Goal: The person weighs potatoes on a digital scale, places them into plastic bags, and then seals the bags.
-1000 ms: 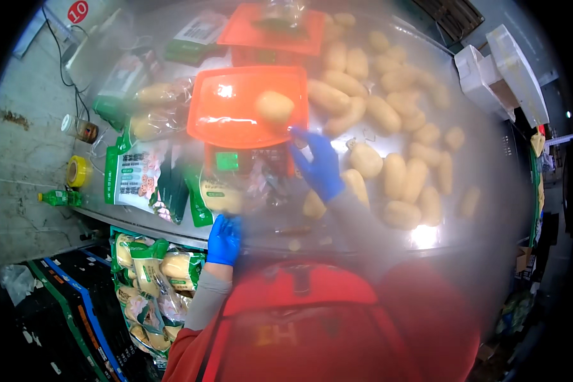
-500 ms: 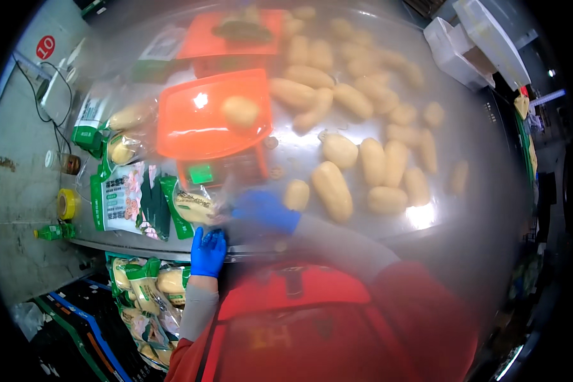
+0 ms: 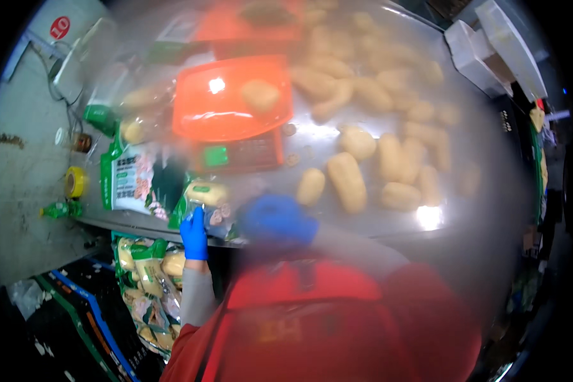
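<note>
My left hand (image 3: 195, 237), in a blue glove, is closed on the lower edge of a clear plastic bag with green print, its thumb pointing up. Inside the bag lies a pale lotus root (image 3: 207, 192). To the right, over the table's near edge, my right hand (image 3: 280, 218) wears the same kind of glove. Blur smears its fingers, so I cannot make out whether it holds anything. Just beyond it, a short lotus root (image 3: 311, 186) and a longer lotus root (image 3: 347, 183) lie loose. Flat printed bags (image 3: 132, 177) lie left of the filled one.
An orange scale (image 3: 191, 124) with a lotus root on its pan stands beyond my hands, another orange scale (image 3: 251, 28) behind it. Several lotus roots cover the metal table's right side. Below its edge, filled bags (image 3: 148, 274) sit in a crate. Yellow tape (image 3: 76, 183) lies far left.
My left hand has moved a little left and up against the bag and now grips it. My right hand has drawn away from the bag, to the right. The whole view has shifted slightly.
</note>
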Available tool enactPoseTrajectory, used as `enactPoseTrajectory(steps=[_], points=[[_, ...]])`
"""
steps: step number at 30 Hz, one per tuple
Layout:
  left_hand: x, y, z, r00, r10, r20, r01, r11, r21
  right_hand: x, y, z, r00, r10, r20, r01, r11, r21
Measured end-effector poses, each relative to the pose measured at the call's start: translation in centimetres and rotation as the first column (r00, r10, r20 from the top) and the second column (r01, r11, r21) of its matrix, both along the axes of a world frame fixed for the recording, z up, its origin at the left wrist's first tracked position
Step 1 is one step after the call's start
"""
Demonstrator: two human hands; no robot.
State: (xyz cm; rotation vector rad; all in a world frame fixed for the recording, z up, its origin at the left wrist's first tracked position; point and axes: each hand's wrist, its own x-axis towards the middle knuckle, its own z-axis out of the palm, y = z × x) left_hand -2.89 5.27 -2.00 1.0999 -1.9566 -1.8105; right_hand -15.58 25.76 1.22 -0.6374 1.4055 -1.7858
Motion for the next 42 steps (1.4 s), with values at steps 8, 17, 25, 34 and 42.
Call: enactPoseTrajectory(steps=[8,17,25,34,42], points=[[-0.4,-3.9,1.9,0.984,0.063,-0.165,-0.066,0.998,-0.017,-4.8,1.4,2.3,0.881,-0.402,-0.251,0.442,0.887,0.13],[-2.3,-2.7,-1.1,0.991,-0.047,-0.128,-0.002,0.936,-0.353,-16.6,-4.6,3.0,0.302,-0.202,-0.932,0.517,0.856,-0.018],[-2.5,-1.4,-0.1,0.991,0.086,-0.104,-0.094,0.993,-0.069,-12.2,-1.1,3.1,0.75,-0.209,-0.627,0.379,0.913,0.15],[-2.4,-0.3,0.7,0.992,0.103,-0.068,-0.106,0.993,-0.043,-3.7,5.9,3.6,0.821,0.243,-0.517,0.106,0.825,0.555],[-0.2,0.3,1.1,0.996,0.034,0.087,-0.04,0.996,0.077,-3.7,4.2,0.4,0.989,0.031,0.142,-0.081,0.928,0.363]])
